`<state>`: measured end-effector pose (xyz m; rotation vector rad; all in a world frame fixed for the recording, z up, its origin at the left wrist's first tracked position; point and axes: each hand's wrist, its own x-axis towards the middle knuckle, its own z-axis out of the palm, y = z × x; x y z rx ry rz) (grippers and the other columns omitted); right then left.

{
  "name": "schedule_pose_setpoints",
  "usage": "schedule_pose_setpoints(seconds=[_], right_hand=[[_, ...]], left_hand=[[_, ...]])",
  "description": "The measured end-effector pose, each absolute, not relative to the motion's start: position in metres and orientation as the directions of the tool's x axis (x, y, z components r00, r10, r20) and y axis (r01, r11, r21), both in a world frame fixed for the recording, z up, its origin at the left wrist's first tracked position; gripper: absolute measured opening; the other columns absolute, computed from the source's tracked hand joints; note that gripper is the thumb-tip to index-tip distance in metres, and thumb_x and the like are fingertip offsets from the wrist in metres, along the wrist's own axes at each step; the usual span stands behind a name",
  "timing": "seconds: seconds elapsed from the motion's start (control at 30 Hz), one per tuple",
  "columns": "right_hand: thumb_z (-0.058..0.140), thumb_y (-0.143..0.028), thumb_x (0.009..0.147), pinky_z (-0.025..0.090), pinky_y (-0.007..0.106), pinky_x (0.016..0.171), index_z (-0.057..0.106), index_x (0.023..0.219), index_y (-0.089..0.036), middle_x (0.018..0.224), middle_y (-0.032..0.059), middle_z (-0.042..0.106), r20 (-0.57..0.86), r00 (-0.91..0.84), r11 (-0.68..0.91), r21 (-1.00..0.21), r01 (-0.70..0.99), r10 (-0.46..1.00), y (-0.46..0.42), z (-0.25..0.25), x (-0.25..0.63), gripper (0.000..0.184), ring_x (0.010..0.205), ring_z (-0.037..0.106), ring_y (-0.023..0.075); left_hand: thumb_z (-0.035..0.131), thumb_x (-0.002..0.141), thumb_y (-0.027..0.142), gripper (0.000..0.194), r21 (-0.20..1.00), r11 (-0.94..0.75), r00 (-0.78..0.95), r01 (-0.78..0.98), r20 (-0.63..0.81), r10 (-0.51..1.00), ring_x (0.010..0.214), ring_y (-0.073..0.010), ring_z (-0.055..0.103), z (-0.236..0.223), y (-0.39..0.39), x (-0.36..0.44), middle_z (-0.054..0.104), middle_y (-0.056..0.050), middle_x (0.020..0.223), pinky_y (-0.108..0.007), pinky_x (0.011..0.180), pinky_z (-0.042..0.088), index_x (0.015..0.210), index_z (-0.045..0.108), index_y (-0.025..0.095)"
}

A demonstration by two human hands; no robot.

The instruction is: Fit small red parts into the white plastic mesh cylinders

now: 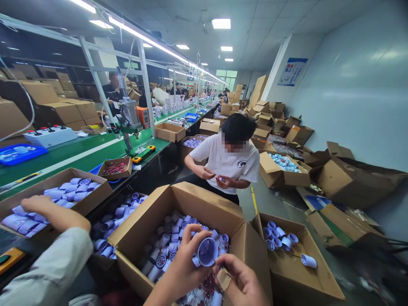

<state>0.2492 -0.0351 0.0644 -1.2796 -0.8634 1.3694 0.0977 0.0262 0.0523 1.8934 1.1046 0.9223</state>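
Note:
My left hand (188, 257) is closed round a white plastic cup-shaped housing (208, 251), whose open end is turned toward me. Just right of its rim is my right hand (239, 278), thumb and fingers pinched together. What the pinch holds is too small to make out. A tan wrap or patch (224, 278) shows on the right thumb. Both hands are above a large open cardboard box (255, 250), which contains many similar housings (165, 240) and small red parts with wires (208, 282).
A co-worker's hand (38, 204) reaches into a box of housings (102, 193) at left. Another person (229, 157) sits opposite, handling a small red part. A smaller box (318, 272) with several housings stands at right. A green workbench (73, 159) carries a press (129, 114).

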Motion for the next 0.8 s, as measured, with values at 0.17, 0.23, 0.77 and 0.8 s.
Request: schedule_pose_setpoints(seconds=[0.17,0.23,0.77,0.8], right_hand=[[0.066,-0.059,0.068,0.057,0.029,0.080,0.066,0.101,-0.024,0.091,0.0077,0.078,-0.096,0.213,-0.120,-0.987,0.105,0.972,-0.033,0.065,0.262,0.048,0.089,0.072,0.0215],[0.063,-0.054,0.073,0.057,0.027,0.079,0.068,0.094,-0.026,0.091,0.0068,0.078,-0.016,0.214,-0.073,-0.962,0.261,0.977,-0.034,0.070,0.270,0.035,0.087,0.072,0.0208],[0.069,-0.032,0.075,0.062,0.025,0.071,0.076,0.087,-0.032,0.094,0.0072,0.072,0.448,0.029,0.353,-0.742,0.571,0.894,-0.035,0.083,0.273,0.014,0.084,0.072,0.0183],[0.069,-0.030,0.075,0.062,0.025,0.072,0.076,0.087,-0.032,0.093,0.0073,0.073,0.454,0.019,0.359,-0.730,0.582,0.891,-0.034,0.083,0.274,0.014,0.084,0.072,0.0186]], left_hand=[[0.063,0.074,0.032,0.055,0.904,-0.270,0.446,0.332,0.102,0.889,0.110,-0.0237,0.058,0.059,0.024,0.090,0.053,-0.012,0.126,-0.042,0.097,0.046,0.122,0.036,0.028],[0.065,0.072,0.027,0.048,0.915,-0.288,0.493,0.283,0.119,0.862,0.112,-0.0237,0.056,0.065,0.024,0.086,0.055,-0.010,0.123,-0.040,0.097,0.044,0.115,0.042,0.028],[0.083,0.049,0.051,0.057,0.825,0.286,0.605,-0.488,0.083,0.792,0.093,-0.0190,0.062,0.043,0.033,0.102,0.068,-0.004,0.098,-0.030,0.084,0.046,0.096,0.067,0.023],[0.082,0.050,0.053,0.057,0.822,0.289,0.602,-0.490,0.079,0.795,0.093,-0.0195,0.063,0.042,0.033,0.103,0.069,-0.005,0.097,-0.031,0.083,0.047,0.096,0.068,0.022]])
